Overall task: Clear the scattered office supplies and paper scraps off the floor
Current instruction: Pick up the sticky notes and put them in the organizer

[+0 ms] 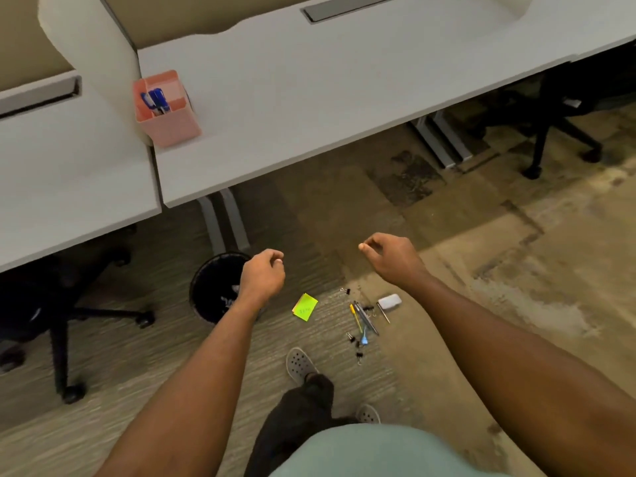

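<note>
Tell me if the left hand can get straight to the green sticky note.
Probably yes: the left hand holds nothing, and the green sticky note lies uncovered on the carpet, apart from the bin. Stooping looks necessary.

A green sticky note [305, 307] with a yellow one under it lies flat on the carpet, below and between the hands. Below the right hand [390, 258], a few pens [363, 318] lie bunched side by side, yellow, grey and blue among them. A white eraser [389, 301] sits just to their right, a thin metal stick beside it. Small black binder clips [350, 337] are scattered around the pens, nearer the feet and one up toward the right hand.
</note>
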Tool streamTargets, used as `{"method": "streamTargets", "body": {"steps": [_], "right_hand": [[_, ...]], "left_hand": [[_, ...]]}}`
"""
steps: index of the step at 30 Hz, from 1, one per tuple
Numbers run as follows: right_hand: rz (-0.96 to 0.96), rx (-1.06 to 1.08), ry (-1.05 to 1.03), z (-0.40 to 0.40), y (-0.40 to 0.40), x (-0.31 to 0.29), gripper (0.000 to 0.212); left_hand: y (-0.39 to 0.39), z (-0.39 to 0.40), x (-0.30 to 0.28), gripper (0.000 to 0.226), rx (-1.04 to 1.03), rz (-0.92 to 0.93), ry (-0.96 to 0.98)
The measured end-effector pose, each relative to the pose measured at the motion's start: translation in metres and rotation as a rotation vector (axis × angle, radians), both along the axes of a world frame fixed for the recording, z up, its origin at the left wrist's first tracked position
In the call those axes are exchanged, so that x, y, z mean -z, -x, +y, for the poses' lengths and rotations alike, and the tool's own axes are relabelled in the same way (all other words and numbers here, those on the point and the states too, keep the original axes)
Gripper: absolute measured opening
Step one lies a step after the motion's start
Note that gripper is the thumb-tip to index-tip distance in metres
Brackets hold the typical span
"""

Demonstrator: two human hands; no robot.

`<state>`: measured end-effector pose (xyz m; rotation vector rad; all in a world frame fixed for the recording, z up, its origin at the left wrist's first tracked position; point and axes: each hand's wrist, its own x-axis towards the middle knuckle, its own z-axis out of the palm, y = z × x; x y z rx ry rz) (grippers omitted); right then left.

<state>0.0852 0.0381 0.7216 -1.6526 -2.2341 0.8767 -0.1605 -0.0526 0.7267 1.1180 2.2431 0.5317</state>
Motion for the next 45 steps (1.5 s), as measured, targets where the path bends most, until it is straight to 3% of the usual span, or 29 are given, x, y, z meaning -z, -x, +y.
{"method": "streamTargets", "body": {"steps": [11,20,26,31,36,41,45], "right_hand": [[-0.016,0.175,0.111,-0.009,-0.043,0.039,0.024],[-0.068,0.289,0.233,0.009,-0.029,0.132,0.024],[-0.074,0.258,0.379,0.026,-0.049,0.263,0.021],[-0.116,0.157,0.483,0.043,-0.073,0.422,0.016],[-0.218,0.031,0.551,0.044,-0.096,0.57,0.02],[-0.284,-0.012,0.528,0.032,-0.093,0.67,0.014],[-0.334,0.187,0.439,0.032,-0.087,0.72,0.018]], "left_hand": [[-0.018,0.024,0.056,0.025,0.096,-0.058,0.051],[0.0,0.064,0.18,0.023,0.181,-0.134,0.241],[-0.017,0.063,0.318,0.024,0.034,-0.235,0.353],[-0.027,0.058,0.471,0.023,-0.11,-0.153,0.437],[-0.029,0.056,0.611,0.027,-0.053,-0.039,0.472],[-0.003,0.063,0.71,0.05,-0.027,0.078,0.441],[0.023,0.068,0.756,0.072,-0.02,0.151,0.407]]}}
